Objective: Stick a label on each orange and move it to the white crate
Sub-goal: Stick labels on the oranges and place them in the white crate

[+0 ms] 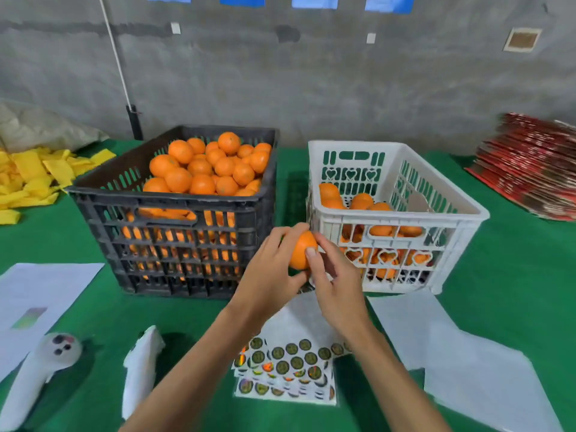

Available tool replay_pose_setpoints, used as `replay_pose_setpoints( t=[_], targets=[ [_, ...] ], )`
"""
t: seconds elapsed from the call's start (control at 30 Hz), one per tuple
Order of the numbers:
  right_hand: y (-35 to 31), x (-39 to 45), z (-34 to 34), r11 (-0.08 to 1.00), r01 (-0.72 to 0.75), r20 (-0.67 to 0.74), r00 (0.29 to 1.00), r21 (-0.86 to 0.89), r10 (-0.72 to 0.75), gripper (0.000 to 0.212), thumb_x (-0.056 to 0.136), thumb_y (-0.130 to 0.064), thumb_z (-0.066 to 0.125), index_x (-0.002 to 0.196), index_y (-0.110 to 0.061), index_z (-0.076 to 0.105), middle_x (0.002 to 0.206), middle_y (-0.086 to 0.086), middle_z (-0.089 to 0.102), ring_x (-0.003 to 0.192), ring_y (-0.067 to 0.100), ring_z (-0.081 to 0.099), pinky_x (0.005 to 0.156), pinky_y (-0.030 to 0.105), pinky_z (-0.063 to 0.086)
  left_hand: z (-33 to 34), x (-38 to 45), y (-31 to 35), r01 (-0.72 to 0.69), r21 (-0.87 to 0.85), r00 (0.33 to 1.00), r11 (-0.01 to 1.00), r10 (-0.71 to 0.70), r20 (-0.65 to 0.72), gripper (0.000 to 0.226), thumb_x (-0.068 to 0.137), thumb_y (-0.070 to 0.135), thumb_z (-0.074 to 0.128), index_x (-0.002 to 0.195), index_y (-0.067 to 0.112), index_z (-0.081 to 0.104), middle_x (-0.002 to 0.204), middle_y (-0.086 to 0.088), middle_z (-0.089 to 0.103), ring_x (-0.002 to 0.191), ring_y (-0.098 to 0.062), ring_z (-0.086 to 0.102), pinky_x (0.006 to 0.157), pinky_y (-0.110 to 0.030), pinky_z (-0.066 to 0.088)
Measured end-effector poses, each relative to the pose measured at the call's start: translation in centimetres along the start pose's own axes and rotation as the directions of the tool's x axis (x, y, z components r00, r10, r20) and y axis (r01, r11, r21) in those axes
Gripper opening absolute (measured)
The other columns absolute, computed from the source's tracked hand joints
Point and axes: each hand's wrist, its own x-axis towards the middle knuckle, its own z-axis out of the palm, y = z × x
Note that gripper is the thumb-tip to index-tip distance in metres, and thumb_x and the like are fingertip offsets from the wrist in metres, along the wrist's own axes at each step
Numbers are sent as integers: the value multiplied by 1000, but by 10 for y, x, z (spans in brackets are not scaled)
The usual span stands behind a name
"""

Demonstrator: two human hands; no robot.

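Your left hand [268, 269] cups the orange [301, 250] in a firm grip while your right hand [335, 275] thumb presses its front. It looks light, firm and waxy-smooth; hold its sides, clear of the label, for the white crate [402, 222].

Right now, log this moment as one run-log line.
left hand holds orange | right hand presses thumb on it | black crate heaped | white crate part-filled | label sheets below

Grey concrete wall [311, 73] w/ blue sheets [314, 0] up top, green-covered table [514, 275] in front.
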Motion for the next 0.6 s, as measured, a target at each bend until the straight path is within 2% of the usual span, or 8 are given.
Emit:
replay_pose_setpoints(
  t=[0.1,0.17,0.23,0.3,0.37,0.43,0.6],
  targets=[
    [29,-35,-5,992,-89,119,988,-93,100,45,104,-45,52,146,-29,53,138,-9,62,121,1,60,104,36,51,28,-33,-23,117,19,982,993,-119,146,75,91,25,78,156,22,39,148,-3,47,129,-23,52,100,-35,49],
    [47,-59,-9,985,-96,216,968,-142,125,38,102,-45,58,139,-43,52,137,-22,58,120,-4,58,103,30,51,42,-56,-38,158,92,959,983,-175,224,77,90,31,79,156,25,38,149,-1,48,129,-24,54,101,-39,50],
    [61,-78,-13,979,-75,363,921,-187,140,45,96,-52,64,139,-47,52,145,-36,42,133,-8,45,111,26,44,52,-71,-49,204,103,943,973,-224,246,78,91,39,78,156,31,35,148,3,47,126,-22,57,99,-37,52],
    [72,-89,-15,962,-55,476,860,-268,182,64,89,-65,64,146,-40,49,154,-39,25,144,-12,25,122,26,28,58,-78,-56,250,72,938,966,-260,227,78,92,43,76,156,34,32,145,4,46,123,-19,57,98,-31,52],
    [77,-95,-17,943,-26,520,829,-333,207,81,84,-74,61,152,-34,44,158,-38,18,146,-13,15,123,25,20,62,-82,-61,270,42,936,962,-272,224,78,93,46,74,156,35,30,144,4,46,122,-17,56,99,-29,50],
    [78,-97,-18,931,5,528,824,-365,203,85,86,-74,59,155,-29,40,158,-38,17,145,-16,12,121,18,16,62,-86,-62,271,21,937,962,-269,222,77,94,48,72,156,37,27,146,5,43,122,-15,54,102,-31,50],
    [80,-95,-18,906,93,522,839,-412,152,65,95,-62,56,149,-25,51,160,-27,28,146,-8,21,122,18,18,63,-91,-63,302,-52,936,952,-286,207,76,94,52,69,153,44,23,149,10,37,120,-10,53,101,-28,50]
  ],
)
